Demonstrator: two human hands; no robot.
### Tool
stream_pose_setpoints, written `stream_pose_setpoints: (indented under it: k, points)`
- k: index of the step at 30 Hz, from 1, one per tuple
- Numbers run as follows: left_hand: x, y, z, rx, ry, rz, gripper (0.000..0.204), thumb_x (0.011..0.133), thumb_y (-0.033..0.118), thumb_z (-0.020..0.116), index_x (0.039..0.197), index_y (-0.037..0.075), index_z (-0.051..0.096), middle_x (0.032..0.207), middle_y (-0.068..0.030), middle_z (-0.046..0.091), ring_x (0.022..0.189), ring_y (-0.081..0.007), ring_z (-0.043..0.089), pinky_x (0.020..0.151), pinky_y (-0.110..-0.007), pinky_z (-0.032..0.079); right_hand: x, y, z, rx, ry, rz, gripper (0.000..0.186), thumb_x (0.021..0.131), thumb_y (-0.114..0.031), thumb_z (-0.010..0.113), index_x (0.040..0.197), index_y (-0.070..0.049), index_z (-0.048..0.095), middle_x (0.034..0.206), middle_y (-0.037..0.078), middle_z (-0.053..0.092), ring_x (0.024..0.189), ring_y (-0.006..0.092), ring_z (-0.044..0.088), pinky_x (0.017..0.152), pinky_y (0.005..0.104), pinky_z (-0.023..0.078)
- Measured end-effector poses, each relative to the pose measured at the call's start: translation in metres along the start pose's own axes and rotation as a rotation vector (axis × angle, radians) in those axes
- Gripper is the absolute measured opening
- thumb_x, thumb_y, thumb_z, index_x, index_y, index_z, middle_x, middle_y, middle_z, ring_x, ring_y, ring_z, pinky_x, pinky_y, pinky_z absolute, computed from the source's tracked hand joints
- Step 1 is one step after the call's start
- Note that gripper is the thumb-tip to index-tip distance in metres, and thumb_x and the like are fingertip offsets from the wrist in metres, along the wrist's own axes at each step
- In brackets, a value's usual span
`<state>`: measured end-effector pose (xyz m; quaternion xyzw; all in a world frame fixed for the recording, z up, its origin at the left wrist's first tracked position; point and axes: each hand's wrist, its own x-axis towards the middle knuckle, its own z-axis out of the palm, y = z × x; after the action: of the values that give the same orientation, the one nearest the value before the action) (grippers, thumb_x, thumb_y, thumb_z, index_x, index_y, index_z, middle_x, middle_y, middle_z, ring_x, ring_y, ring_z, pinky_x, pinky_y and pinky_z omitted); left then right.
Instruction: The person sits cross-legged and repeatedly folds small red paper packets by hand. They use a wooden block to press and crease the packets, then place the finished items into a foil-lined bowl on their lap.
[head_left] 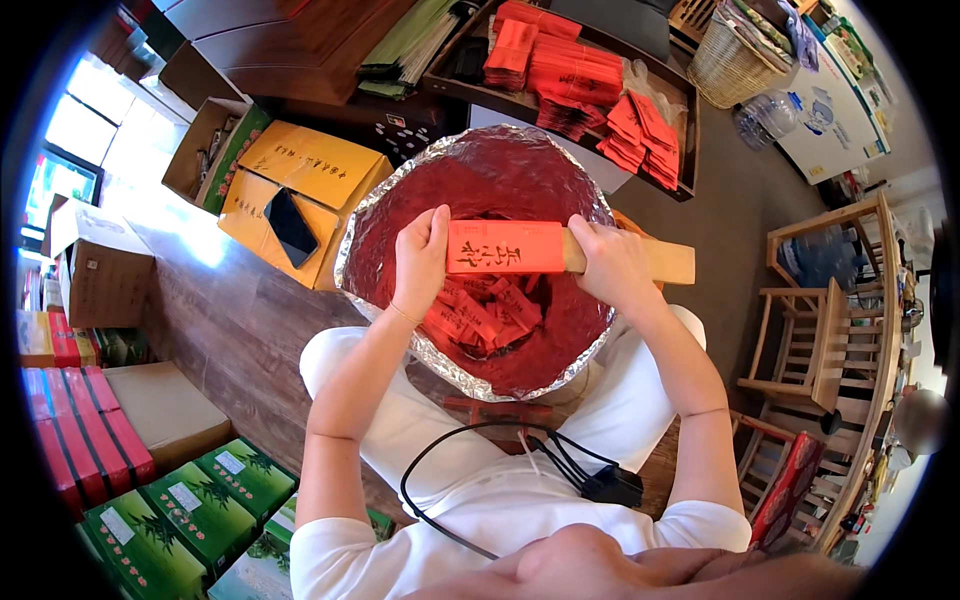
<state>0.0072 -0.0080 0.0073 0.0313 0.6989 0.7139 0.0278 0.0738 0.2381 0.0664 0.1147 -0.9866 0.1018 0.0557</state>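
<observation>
Above a wide round basin (362, 215), red inside with a foil-covered rim, I hold a red paper packet (505, 247) with dark printing. My left hand (422, 258) grips the packet's left end, thumb on top. My right hand (610, 262) is closed around a flat tan strip (668, 262), wood-like in look. One end of the strip meets the packet's right end; whether it goes inside, I cannot tell. Its other end sticks out past my right hand. Below, several small red packets (487, 315) lie heaped in the basin, which sits between my knees.
Beyond the basin, a dark tray (686, 130) carries stacks of red packets (575, 72). At the left, a black phone (291, 228) lies on yellow boxes (310, 165). Green boxes (200, 510) stand at the lower left. Wooden chairs (800, 350) are at the right. A black cable (410, 470) crosses my lap.
</observation>
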Motion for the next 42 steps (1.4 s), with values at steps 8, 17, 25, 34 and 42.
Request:
stream_pose_setpoints:
  k: [8, 17, 25, 34, 42]
  points:
    - [0.012, 0.021, -0.014, 0.24, 0.008, 0.17, 0.023, 0.096, 0.017, 0.058, 0.08, 0.0, 0.056, 0.066, 0.0001, 0.049, 0.063, -0.0043, 0.041, 0.056, -0.024, 0.037, 0.004, 0.005, 0.003, -0.068, 0.188, -0.064, 0.043, 0.059, 0.001, 0.069, 0.096, -0.007, 0.048, 0.081, 0.011, 0.061, 0.079, 0.0307, 0.063, 0.069, 0.0409, 0.048]
    - [0.003, 0.053, -0.02, 0.222, -0.375, 0.248, 0.037, 0.072, 0.0, 0.075, 0.106, 0.002, 0.059, 0.103, -0.007, 0.065, 0.101, -0.0175, 0.061, 0.094, -0.03, 0.045, 0.002, 0.005, -0.004, -0.135, 0.215, -0.076, 0.036, 0.062, 0.002, 0.066, 0.091, -0.005, 0.047, 0.08, 0.012, 0.06, 0.077, 0.0301, 0.061, 0.068, 0.0394, 0.046]
    - [0.005, 0.056, -0.021, 0.458, -0.418, 0.883, 0.044, 0.065, -0.002, 0.075, 0.105, 0.008, 0.06, 0.1, -0.0059, 0.065, 0.1, -0.0243, 0.062, 0.108, -0.049, 0.035, -0.004, 0.004, -0.02, 0.186, -0.153, 0.125, 0.036, 0.062, 0.0, 0.072, 0.094, -0.003, 0.055, 0.089, 0.014, 0.062, 0.088, 0.0351, 0.06, 0.076, 0.0429, 0.047]
    - [0.017, 0.022, -0.014, 0.172, -0.065, 0.13, 0.021, 0.096, 0.02, 0.054, 0.101, 0.0, 0.055, 0.087, -0.0114, 0.057, 0.079, -0.0167, 0.052, 0.072, -0.03, 0.044, -0.002, 0.003, -0.01, -0.032, 0.091, 0.082, 0.03, 0.06, 0.004, 0.064, 0.086, -0.003, 0.051, 0.086, 0.013, 0.061, 0.09, 0.0318, 0.059, 0.076, 0.0415, 0.048]
    - [0.025, 0.019, -0.007, 0.497, 0.005, 0.159, 0.036, 0.095, 0.024, 0.056, 0.072, -0.003, 0.051, 0.056, -0.0163, 0.04, 0.049, -0.0224, 0.032, 0.049, -0.036, 0.032, -0.003, -0.003, 0.006, -0.072, 0.112, 0.044, 0.033, 0.058, -0.001, 0.068, 0.085, -0.006, 0.049, 0.076, 0.013, 0.061, 0.073, 0.0336, 0.062, 0.065, 0.042, 0.05]
